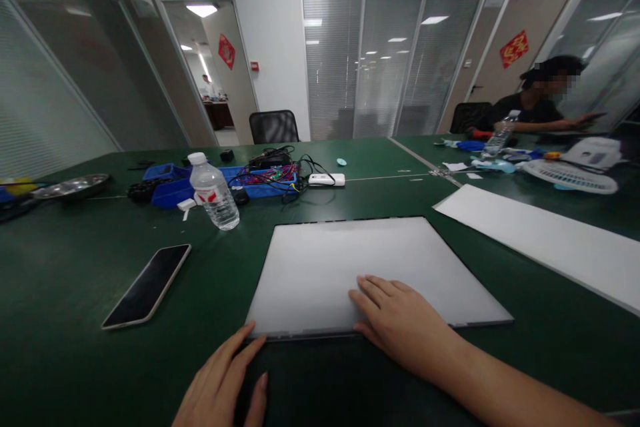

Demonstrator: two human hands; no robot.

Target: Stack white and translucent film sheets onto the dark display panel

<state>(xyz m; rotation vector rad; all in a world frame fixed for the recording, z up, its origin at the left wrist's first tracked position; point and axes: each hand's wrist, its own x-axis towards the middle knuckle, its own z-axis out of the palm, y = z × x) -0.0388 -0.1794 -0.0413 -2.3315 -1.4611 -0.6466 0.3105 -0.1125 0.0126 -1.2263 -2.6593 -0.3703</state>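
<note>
A flat white panel with a thin dark edge (320, 260) lies on the green table in front of me. My right hand (395, 320) rests on the near part of its white face, fingers stretched out and nothing held. At the panel's near left corner, the fingertips of my left hand (223, 380) touch or almost touch the edge, with the fingers apart. To the left lies a smartphone (147, 288) with a dark screen and a light rim. Beyond it stands a clear water bottle (214, 193) with a white cap.
Blue trays (270, 188) of tangled wires sit farther back. On the right are a long white board (545, 240), a white fan (575, 173) and another bottle (501, 133). A person (530, 107) sits at the far right. A metal dish (75, 185) is at far left.
</note>
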